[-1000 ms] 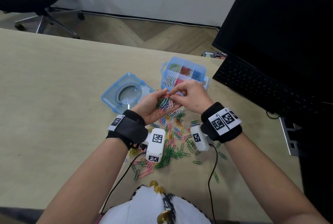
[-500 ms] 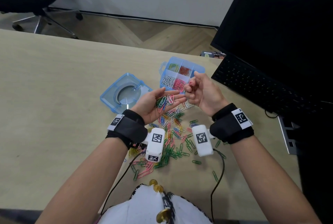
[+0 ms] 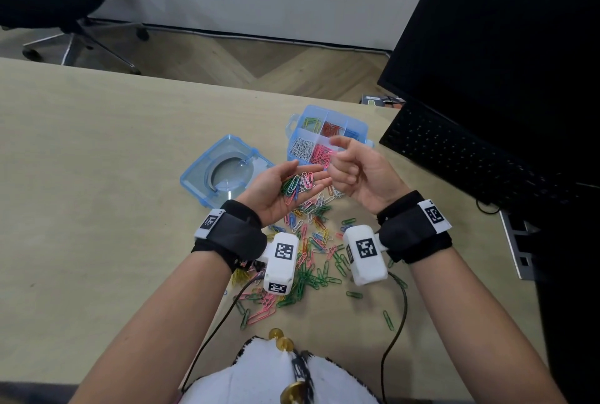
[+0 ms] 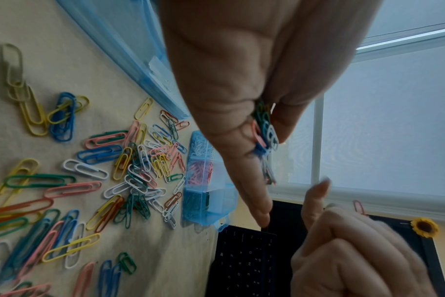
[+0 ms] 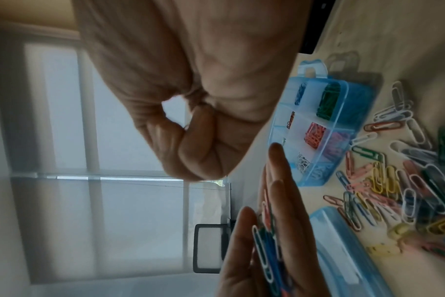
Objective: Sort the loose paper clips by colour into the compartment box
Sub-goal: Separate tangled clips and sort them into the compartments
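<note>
Since 1 second ago the right hand has drawn off the left palm toward the compartment box. Left to right: the lid lies on the table; the left hand, fingers nearly straight, cups mixed paper clips above the loose pile. Right fingers curl, thumb meeting forefinger; a pink clip there is too blurred to confirm.
</note>
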A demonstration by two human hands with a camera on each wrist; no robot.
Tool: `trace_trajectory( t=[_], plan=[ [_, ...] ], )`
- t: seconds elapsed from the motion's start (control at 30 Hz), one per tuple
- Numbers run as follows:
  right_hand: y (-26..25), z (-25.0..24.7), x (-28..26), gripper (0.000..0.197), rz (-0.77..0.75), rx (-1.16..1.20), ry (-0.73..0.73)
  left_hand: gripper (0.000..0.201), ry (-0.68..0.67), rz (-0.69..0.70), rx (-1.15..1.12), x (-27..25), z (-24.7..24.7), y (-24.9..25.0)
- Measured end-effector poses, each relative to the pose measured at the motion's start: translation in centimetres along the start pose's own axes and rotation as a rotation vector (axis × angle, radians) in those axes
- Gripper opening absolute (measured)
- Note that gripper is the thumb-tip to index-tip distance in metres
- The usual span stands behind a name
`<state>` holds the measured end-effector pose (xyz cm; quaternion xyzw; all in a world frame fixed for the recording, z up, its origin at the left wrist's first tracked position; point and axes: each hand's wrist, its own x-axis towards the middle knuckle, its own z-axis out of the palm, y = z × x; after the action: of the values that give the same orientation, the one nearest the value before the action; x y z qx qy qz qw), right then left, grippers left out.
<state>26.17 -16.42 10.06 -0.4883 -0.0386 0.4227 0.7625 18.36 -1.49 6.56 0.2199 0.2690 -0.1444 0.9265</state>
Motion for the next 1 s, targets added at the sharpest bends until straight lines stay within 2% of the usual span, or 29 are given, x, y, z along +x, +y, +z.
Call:
trace_trajectory(
  t=[0.07, 0.1, 0.23, 0.37, 0.47, 0.53, 0.7, 0.83, 1.0],
  plan=[
    [-0.2, -0.1, -0.1, 0.033, 0.047, -0.004, -0.026, 0.041, 0.006, 0.006, 0.001, 0.1, -0.1, -0.1],
    [-0.3, -0.1, -0.1, 0.035, 0.055, -0.034, -0.032, 0.042, 0.006, 0.009, 0.005, 0.1, -0.1, -0.1],
    [-0.7, 0.1, -0.1, 0.031, 0.051, -0.299, 0.062, 0.042, -0.003, 0.029, 0.030, 0.2, -0.2, -0.2],
    [-0.6, 0.9, 0.0, 0.025, -0.004, -0.700, 0.197, 0.042, -0.008, 0.076, 0.017, 0.4, -0.1, -0.3],
    [0.6, 0.9, 0.4, 0.012, -0.093, -0.969, 0.241, 0.039, 0.044, 0.142, 0.022, 0.7, 0.0, -0.6],
    [1.3, 0.8, 0.6, 0.014, -0.129, -1.093, 0.321, 0.037, 0.079, 0.187, 0.041, 1.0, 0.0, -0.8],
    [2.3, 1.7, 0.7, 0.027, -0.178, -1.184, 0.382, 0.035, 0.101, 0.204, 0.049, 0.9, 0.1, -0.9],
    [2.3, 1.6, 1.5, 0.020, -0.107, -1.062, 0.384, 0.026, 0.050, 0.212, 0.104, 0.7, 0.0, -0.8],
    [1.4, 0.7, 1.2, 0.017, -0.094, -0.829, 0.320, 0.028, -0.026, 0.196, 0.138, 0.4, -0.1, -0.7]
  ],
)
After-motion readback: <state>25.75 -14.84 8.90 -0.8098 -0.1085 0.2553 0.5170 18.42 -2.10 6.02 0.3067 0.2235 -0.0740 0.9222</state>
